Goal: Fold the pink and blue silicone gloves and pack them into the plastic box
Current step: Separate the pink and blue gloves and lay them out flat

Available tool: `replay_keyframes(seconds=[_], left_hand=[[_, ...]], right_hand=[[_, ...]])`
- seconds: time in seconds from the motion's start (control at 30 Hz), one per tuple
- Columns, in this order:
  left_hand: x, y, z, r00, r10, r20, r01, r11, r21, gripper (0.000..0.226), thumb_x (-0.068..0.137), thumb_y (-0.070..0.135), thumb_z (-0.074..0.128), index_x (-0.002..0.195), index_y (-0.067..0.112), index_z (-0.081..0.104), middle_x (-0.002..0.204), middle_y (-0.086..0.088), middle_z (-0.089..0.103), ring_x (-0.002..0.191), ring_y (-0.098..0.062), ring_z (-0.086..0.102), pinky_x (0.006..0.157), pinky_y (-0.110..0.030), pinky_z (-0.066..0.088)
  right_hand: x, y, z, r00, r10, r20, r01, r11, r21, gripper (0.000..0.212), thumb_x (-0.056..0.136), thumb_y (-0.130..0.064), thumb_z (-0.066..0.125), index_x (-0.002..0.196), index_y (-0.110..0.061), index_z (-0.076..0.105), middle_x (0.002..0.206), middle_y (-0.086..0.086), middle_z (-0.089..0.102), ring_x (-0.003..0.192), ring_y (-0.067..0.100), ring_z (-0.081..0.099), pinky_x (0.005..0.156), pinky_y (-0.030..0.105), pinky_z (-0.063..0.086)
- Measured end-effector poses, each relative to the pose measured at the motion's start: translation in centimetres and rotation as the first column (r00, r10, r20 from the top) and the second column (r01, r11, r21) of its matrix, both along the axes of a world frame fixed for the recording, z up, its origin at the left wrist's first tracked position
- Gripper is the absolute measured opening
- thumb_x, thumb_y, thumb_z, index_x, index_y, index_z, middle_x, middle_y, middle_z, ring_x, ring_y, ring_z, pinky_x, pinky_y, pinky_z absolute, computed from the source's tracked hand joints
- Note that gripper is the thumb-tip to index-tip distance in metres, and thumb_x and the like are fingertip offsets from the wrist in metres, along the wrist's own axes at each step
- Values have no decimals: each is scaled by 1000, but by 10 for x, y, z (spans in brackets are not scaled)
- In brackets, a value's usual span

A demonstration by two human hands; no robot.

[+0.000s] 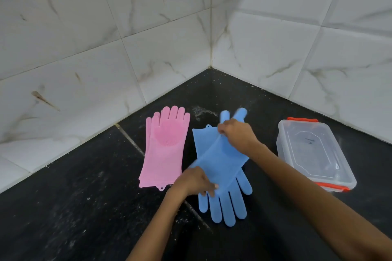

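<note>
White marble-look tiles are backing the black table (84,176), where the left hand (192,181) and right hand (237,135) are pinching the blue gloves (220,161), best folded evenly, between pink gloves (164,148) and closed plastic box (314,154).

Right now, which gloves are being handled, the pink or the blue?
The blue gloves: left hand and right hand both grip them. The pink gloves lie flat, untouched.
</note>
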State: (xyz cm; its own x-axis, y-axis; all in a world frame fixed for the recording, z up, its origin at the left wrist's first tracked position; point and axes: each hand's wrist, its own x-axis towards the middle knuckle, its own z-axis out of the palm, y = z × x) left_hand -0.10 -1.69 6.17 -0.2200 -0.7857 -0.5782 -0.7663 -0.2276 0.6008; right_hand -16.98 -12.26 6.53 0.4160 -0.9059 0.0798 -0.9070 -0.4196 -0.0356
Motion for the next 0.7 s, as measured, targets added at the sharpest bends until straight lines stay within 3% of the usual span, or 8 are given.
replay_keyframes(seconds=[0.07, 0.1, 0.17, 0.23, 0.3, 0.37, 0.5, 0.7], left_hand=[[1, 0, 5, 996, -81, 24, 80, 996, 35, 34, 85, 44, 61, 81, 14, 77, 54, 10, 58, 56, -6, 50, 59, -19, 43], [2, -2, 4, 999, -49, 23, 49, 999, -23, 35, 85, 44, 61, 79, 14, 77, 54, 9, 58, 58, -8, 52, 62, -22, 45], [5, -9, -4, 993, 115, 14, -108, 965, -238, 34, 86, 41, 61, 73, 12, 73, 60, 3, 60, 63, -11, 56, 63, -24, 45], [4, -17, -13, 963, 264, -48, -258, 862, -436, 25, 87, 34, 63, 82, 10, 70, 80, -1, 67, 76, -14, 61, 68, -26, 47], [-1, -26, -25, 950, 298, -92, -304, 820, -486, 22, 88, 28, 64, 104, 12, 67, 105, -1, 65, 97, -17, 60, 84, -28, 48], [-6, -36, -39, 955, 285, -86, -290, 824, -487, 27, 87, 22, 65, 111, 12, 63, 114, -3, 60, 105, -18, 56, 88, -24, 43], [-10, -47, -57, 932, 347, -106, -351, 787, -508, 20, 83, 0, 62, 100, 10, 65, 109, -9, 60, 93, -19, 56, 79, -19, 40], [-8, -52, -62, 901, 402, -165, -427, 750, -504, 20, 78, -11, 57, 81, 6, 66, 93, -12, 61, 76, -20, 58, 62, -12, 40]], right_hand=[[5, 9, -10, 986, 166, 26, -167, 985, 41, 34, 92, -5, 44, 117, -23, 57, 111, 4, 62, 100, 22, 59, 63, 28, 43], [3, 13, -17, 984, 137, 114, -144, 988, 59, 35, 93, -8, 45, 120, -25, 56, 112, 1, 64, 100, 20, 60, 68, 28, 49], [-7, 21, -27, 920, -85, 383, 68, 996, 59, 30, 93, -13, 50, 119, -24, 58, 106, -2, 69, 91, 20, 65, 75, 34, 56], [-20, 23, -36, 803, -330, 496, 328, 940, 94, 19, 92, -16, 53, 106, -17, 66, 92, 2, 72, 76, 19, 66, 70, 34, 57], [-30, 22, -44, 751, -494, 439, 443, 869, 219, 18, 91, -20, 55, 90, -10, 70, 81, 7, 71, 65, 19, 63, 64, 31, 55], [-31, 21, -50, 704, -588, 398, 458, 805, 378, 28, 90, -30, 58, 81, -6, 70, 75, 11, 70, 59, 19, 61, 61, 28, 52], [-20, 13, -53, 606, -680, 413, 462, 723, 513, 40, 84, -41, 64, 79, -1, 69, 76, 15, 70, 51, 15, 51, 52, 23, 40], [-13, 14, -40, 631, -663, 403, 502, 744, 440, 14, 82, -15, 68, 80, -2, 72, 78, 12, 71, 68, 25, 67, 63, 34, 55]])
